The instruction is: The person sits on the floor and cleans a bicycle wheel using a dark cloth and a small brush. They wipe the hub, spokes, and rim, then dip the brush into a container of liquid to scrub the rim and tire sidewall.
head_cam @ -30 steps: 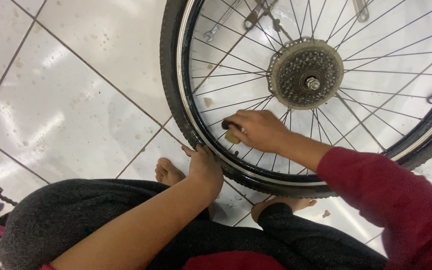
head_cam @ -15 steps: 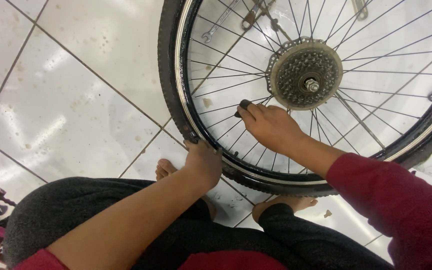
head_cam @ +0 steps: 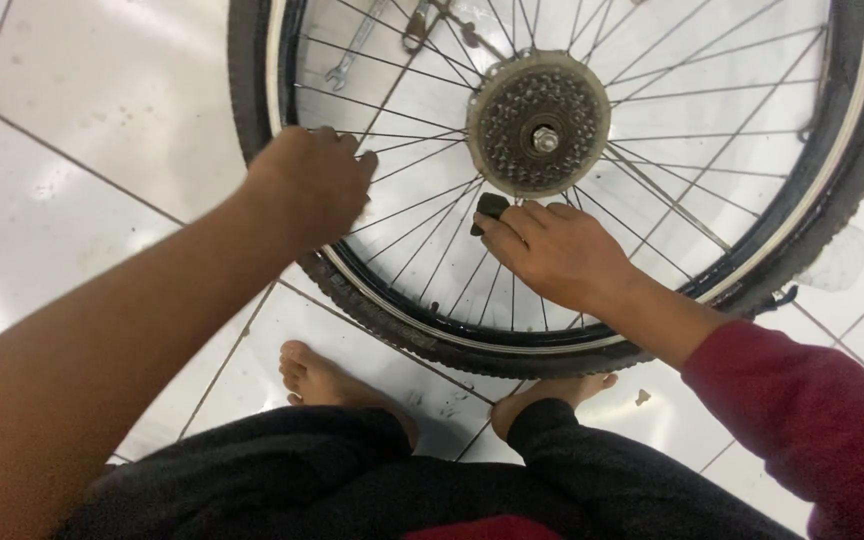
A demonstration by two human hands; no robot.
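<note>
right hand (head_cam: 557, 250) lies over the spokes (head_cam: 432, 215) just below the gear cluster (head_cam: 539, 122), fingertips pinching a small dark tool (head_cam: 490, 210) against a spoke; fingers closed on it, thumb side toward the hub. sleeve on this arm is dark red.

left hand (head_cam: 310, 185) sits at the wheel's left side, curled into a loose fist w/ fingertips hooked among the spokes near the rim (head_cam: 372, 290). bare forearm. cannot tell if it grips one spoke or only rests on them; back of hand hides the fingers.

wheel: bike wheel, black knobby tire (head_cam: 402, 325), silver rim, held upright-ish above white floor tiles (head_cam: 82, 130). gear cluster rusty-brown, nut at centre. tool is between cluster and right-hand fingers, touching both spoke and fingers.

around: a wrench (head_cam: 352, 50) lies on the floor behind the spokes, upper left, seen thru the wheel. more metal parts (head_cam: 422, 20) at top edge, partly cut off, kind unclear. two bare feet (head_cam: 327, 380) on the tiles just under the tire's bottom arc, dark trousers below them. small scrap on the floor (head_cam: 642, 397) nr the right foot.

in the way: spokes cross in front of wrench; right hand covers the spokes below the cluster.
</note>
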